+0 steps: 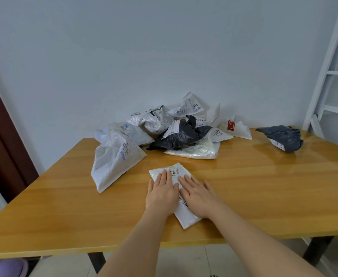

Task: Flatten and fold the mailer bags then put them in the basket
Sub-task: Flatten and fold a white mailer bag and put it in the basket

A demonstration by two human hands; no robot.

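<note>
Head view — fingers (165, 177) of both hands lay straight and side by side, spread flat, gripping nothing. The left hand (162, 191) and right hand (197, 193) pressed palm-down, nearly touching, on one small white mailer bag (186, 214) near the front middle of the counter (64, 212). The bag looked compact and layered, its printed label partly showing between and beyond the fingers; my reading was that it had been flattened and possibly folded once, with the hands smoothing a crease. I could not tell how many folds it held.

Outward from there — a large white bag (114, 164) lay loosely flat just left of the hands, unfolded. Behind it, against the wall, sat the heap of crumpled bags (164, 126): white and grey ones with shipping labels, a black bag (181, 134) on top near the middle, and a pale translucent one beneath. A dark grey bag (282, 137) sat alone, well apart at the far right of the counter, also crumpled.

No basket was in view, so nothing showed any bag delivered. Judged from this, the task was early: one bag in hand, the rest untouched — flattening, folding and the basket all remained for them.
</note>
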